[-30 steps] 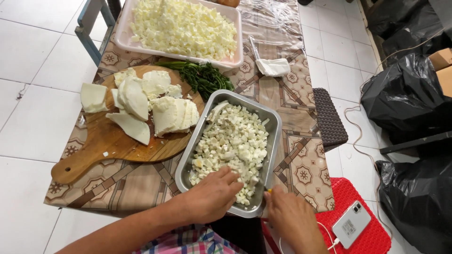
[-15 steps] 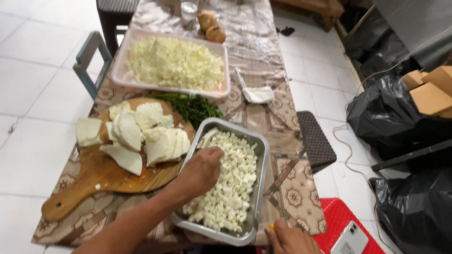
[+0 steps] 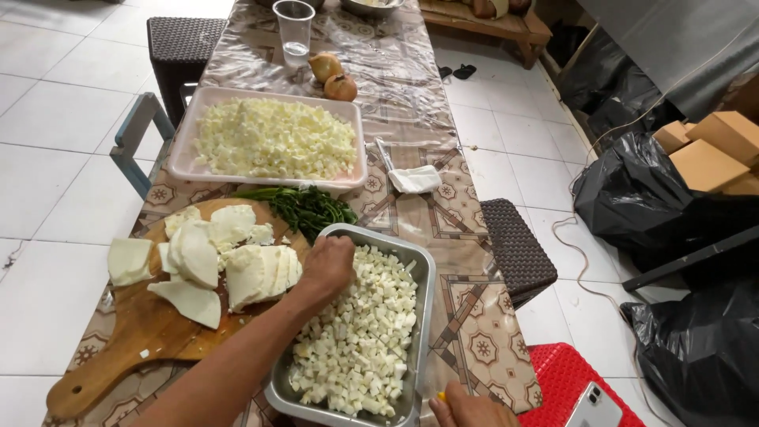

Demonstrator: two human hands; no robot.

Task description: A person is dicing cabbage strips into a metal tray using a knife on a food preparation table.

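My left hand reaches into the far left corner of a metal tray, fingers curled down into the diced white cubes that fill it. Whether it holds any cubes is hidden. My right hand shows only partly at the bottom edge, by the tray's near right corner, with a small yellow bit at its fingers. Left of the tray, a round wooden board carries thick white slices. One slice lies off the board's left side.
Beyond the board sit green stems and a pink tray of chopped white pieces. Farther back are two onions, a plastic cup and a folded tissue. Wicker stools, a red stool with a phone and black bags stand around.
My left hand slid from the near end of the metal tray to its far left corner. The view tilted up, showing more of the far table. My right hand dropped toward the bottom edge.
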